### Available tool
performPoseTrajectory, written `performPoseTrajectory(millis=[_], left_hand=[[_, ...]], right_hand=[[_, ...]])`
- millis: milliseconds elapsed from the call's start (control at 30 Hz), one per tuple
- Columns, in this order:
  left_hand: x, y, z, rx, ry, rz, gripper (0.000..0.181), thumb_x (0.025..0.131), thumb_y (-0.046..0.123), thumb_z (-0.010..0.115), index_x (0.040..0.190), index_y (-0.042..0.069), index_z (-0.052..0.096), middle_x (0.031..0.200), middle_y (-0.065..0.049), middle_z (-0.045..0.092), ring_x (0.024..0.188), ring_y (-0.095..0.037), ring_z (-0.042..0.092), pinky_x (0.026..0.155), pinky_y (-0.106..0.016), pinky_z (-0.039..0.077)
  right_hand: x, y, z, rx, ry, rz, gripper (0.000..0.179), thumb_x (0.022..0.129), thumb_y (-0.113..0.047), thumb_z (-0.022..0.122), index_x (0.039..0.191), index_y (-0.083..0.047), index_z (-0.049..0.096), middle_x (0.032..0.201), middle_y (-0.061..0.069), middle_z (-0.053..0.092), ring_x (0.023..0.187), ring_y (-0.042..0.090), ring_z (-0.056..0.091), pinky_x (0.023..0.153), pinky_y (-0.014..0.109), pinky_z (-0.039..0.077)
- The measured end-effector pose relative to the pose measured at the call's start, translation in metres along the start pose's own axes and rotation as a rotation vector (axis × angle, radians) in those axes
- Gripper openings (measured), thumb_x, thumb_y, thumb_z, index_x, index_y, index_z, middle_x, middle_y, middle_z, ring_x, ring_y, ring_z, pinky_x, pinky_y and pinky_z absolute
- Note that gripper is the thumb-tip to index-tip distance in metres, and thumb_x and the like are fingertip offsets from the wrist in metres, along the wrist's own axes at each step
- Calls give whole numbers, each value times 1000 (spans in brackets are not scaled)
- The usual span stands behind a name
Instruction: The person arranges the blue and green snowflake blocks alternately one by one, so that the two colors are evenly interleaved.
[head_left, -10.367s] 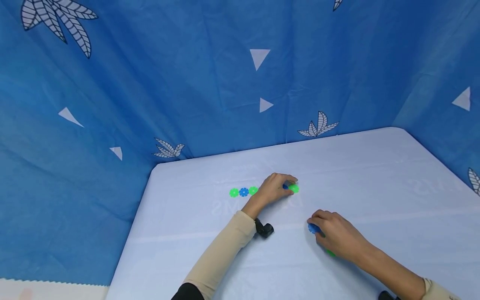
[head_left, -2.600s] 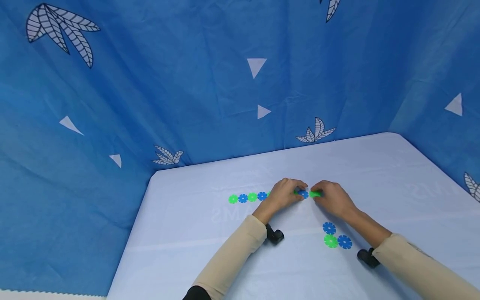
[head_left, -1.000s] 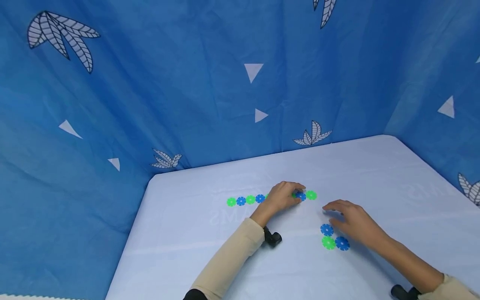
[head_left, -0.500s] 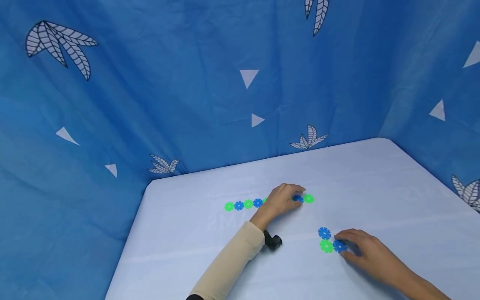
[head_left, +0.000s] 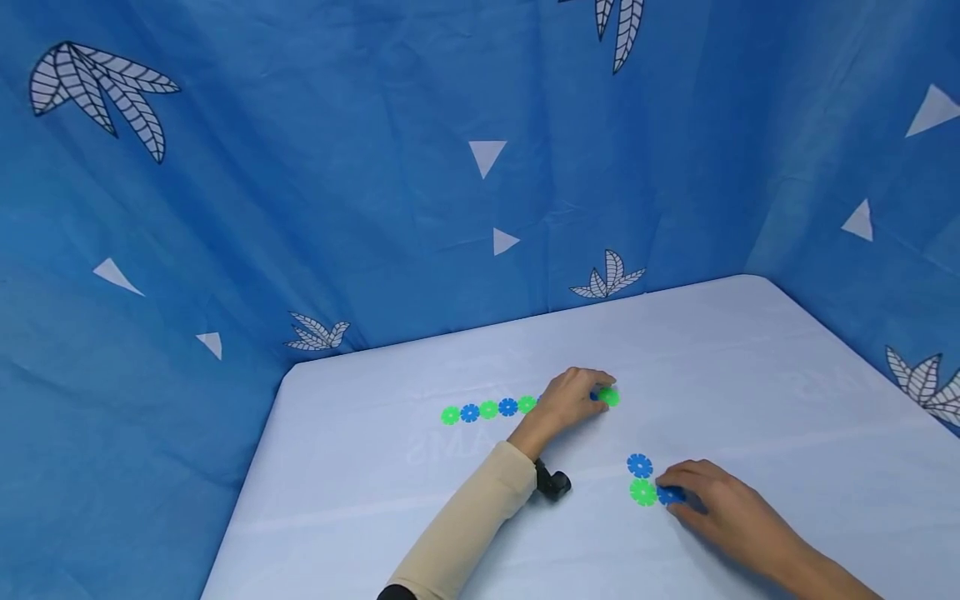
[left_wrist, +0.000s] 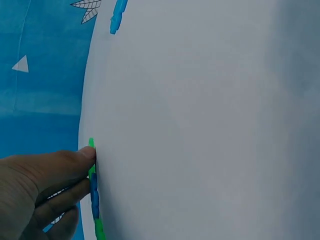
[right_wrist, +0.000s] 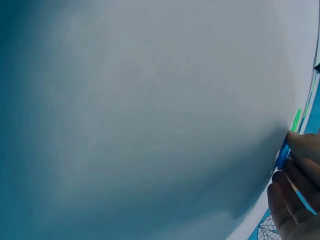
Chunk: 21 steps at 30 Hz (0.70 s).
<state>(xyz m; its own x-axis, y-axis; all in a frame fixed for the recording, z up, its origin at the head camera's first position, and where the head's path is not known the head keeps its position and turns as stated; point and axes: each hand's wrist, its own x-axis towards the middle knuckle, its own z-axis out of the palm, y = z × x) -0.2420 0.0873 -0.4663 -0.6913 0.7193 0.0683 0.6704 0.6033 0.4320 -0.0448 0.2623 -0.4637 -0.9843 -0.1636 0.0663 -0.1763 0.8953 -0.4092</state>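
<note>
Notched plastic interlocking discs, green and blue by turns, lie in a row (head_left: 488, 409) across the table. The left hand (head_left: 564, 404) reaches over the row and hides part of it. Its thumb and fingers pinch the green interlocking disc (head_left: 609, 397) at the row's right end, with a blue one just behind it; the left wrist view shows the thumb on that green disc (left_wrist: 91, 143). Nearer the person, the right hand (head_left: 723, 508) pinches a blue interlocking disc (head_left: 670, 495), its thumb and fingers on the rim. Beside that lies a loose green disc (head_left: 642, 492).
Another loose blue disc (head_left: 639, 466) lies just beyond the loose green one. A white cloth covers the table (head_left: 360, 500). Blue patterned curtains (head_left: 390, 208) stand behind it and at both sides. A black wrist device (head_left: 553, 483) sits under the left wrist.
The right hand set a green disc at the row's right end, let go, and came back to a loose blue disc. The left hand shifted right, onto that end green disc.
</note>
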Motion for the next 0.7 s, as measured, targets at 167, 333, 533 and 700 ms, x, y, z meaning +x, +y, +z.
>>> performPoseTrajectory(millis=[167,333,533,700], left_hand=[[1,0,2,5,-5,-1,41,88,17,76,127,14,68,128,4,65,122,-7,56,101,-20,42],[2,1,1,8,2,10,40,88,17,76,126,13,68,126,3,66,120,-8,58,100,-20,43],[2,1,0,3,5,5,39,88,17,75,126,13,69,123,4,68,117,-8,59,99,-20,44],[1,2,1,-6,2,-1,39,88,17,75,126,14,68,123,4,68,116,-7,59,98,-19,43]], right_hand=[[-2,1,1,-20,38,-44,34,72,-14,87,101,-22,72,105,-11,62,98,17,64,81,38,55],[-4,2,1,-10,50,-72,34,73,-12,85,101,-23,70,107,-11,60,96,15,63,79,35,55],[-7,3,-1,-43,26,-50,34,73,-12,84,105,-18,72,113,-4,64,103,21,65,84,39,55],[-2,6,-6,-29,61,-29,36,73,-9,84,107,-12,74,114,0,66,107,25,64,86,43,54]])
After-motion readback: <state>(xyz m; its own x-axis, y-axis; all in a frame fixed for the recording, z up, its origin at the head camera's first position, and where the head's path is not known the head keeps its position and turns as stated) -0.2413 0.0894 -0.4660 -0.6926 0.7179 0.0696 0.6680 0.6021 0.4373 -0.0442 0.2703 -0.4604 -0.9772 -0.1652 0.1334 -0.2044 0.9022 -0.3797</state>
